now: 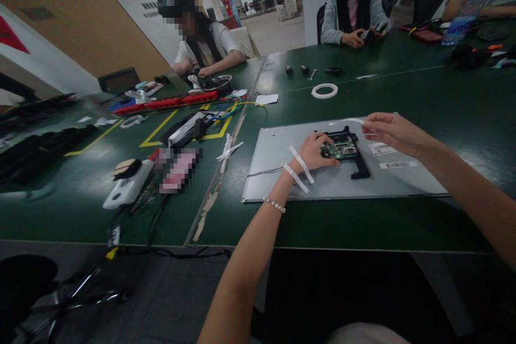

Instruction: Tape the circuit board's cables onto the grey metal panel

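A flat grey metal panel lies on the green table. On it sits a black bracket around a green circuit board. My left hand is curled at the left side of the board, thumb and fingers touching it. Two white tape strips run across the back of this hand and the wrist. Above the panel's right part, my right hand pinches a strip of white tape, which stretches left toward the bracket's top. A thin grey cable crosses the panel's left side.
A tape roll, a wrench and small black parts lie beyond the panel. To the left are crumpled white strips, a phone, a white device and a red power strip. Other people sit across the table.
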The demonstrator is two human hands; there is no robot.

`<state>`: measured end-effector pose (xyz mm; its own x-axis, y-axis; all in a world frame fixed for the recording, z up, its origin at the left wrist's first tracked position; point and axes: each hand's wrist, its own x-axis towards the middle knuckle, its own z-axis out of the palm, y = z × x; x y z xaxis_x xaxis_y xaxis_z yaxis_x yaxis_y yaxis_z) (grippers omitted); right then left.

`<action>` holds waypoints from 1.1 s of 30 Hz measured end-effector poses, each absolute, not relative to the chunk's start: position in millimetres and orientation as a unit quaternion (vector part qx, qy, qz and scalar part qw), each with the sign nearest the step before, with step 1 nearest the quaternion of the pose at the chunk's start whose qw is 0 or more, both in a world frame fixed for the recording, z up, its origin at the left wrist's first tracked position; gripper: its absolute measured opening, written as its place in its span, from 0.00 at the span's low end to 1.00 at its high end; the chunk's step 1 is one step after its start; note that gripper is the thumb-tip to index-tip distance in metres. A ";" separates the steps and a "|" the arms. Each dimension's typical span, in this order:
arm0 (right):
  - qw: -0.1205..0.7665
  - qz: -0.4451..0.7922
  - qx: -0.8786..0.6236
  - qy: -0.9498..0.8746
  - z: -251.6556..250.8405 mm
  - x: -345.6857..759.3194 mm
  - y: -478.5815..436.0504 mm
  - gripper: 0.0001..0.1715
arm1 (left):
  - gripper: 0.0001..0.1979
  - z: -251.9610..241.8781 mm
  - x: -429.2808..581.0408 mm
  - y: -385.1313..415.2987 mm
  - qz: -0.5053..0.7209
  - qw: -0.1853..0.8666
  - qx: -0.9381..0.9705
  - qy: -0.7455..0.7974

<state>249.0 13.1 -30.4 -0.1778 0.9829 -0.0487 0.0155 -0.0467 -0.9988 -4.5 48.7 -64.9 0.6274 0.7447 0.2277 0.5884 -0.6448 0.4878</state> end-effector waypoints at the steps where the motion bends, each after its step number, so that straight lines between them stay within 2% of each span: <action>1: 0.443 0.561 -0.462 -0.525 -28.8 249.1 12.7 0.18 | 0.27 -65.4 -4.2 48.5 0.209 0.185 0.882 0.379; 3: 0.431 0.569 -0.466 -0.523 -27.0 248.4 11.6 0.18 | 0.29 -65.6 -3.4 46.8 0.209 0.182 0.879 0.389; 7: 0.393 0.564 -0.490 -0.536 -29.7 243.8 9.3 0.21 | 0.41 -60.2 -3.4 41.8 0.220 0.184 0.870 0.401; 9: 0.384 0.562 -0.501 -0.535 -32.7 241.1 8.6 0.21 | 0.42 -53.5 -5.0 40.6 0.245 0.207 0.862 0.392; 12: 0.375 0.562 -0.517 -0.525 -36.7 238.4 8.0 0.22 | 0.37 -39.3 -8.7 40.6 0.317 0.280 0.823 0.379; 14: 0.371 0.561 -0.528 -0.519 -38.2 237.4 7.7 0.21 | 0.30 -30.1 -10.9 41.1 0.350 0.356 0.788 0.360; 16: 0.372 0.557 -0.535 -0.515 -38.7 236.8 7.1 0.21 | 0.23 -24.4 -11.9 41.8 0.348 0.437 0.752 0.350; 18: 0.378 0.555 -0.535 -0.513 -38.5 236.2 6.5 0.21 | 0.21 -23.2 -11.7 42.6 0.331 0.482 0.723 0.368; 20: 0.383 0.559 -0.528 -0.512 -37.7 235.4 5.8 0.21 | 0.18 -24.7 -10.6 43.3 0.326 0.461 0.722 0.400; 25: 0.377 0.578 -0.508 -0.516 -34.4 233.7 4.3 0.20 | 0.14 -24.3 -8.6 40.5 0.349 0.326 0.773 0.419; 27: 0.377 0.579 -0.506 -0.516 -32.9 234.8 4.2 0.20 | 0.14 -22.1 -8.2 38.1 0.321 0.345 0.788 0.397; 33: 0.393 0.577 -0.516 -0.496 -29.9 245.1 7.5 0.22 | 0.09 -23.3 -8.3 37.6 0.303 0.491 0.723 0.379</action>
<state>245.1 7.5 -29.9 -0.1583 0.9658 -0.2053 0.0578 -0.1985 -0.9784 -8.3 37.6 -23.3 0.5293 0.8459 0.0656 0.2509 -0.2300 0.9403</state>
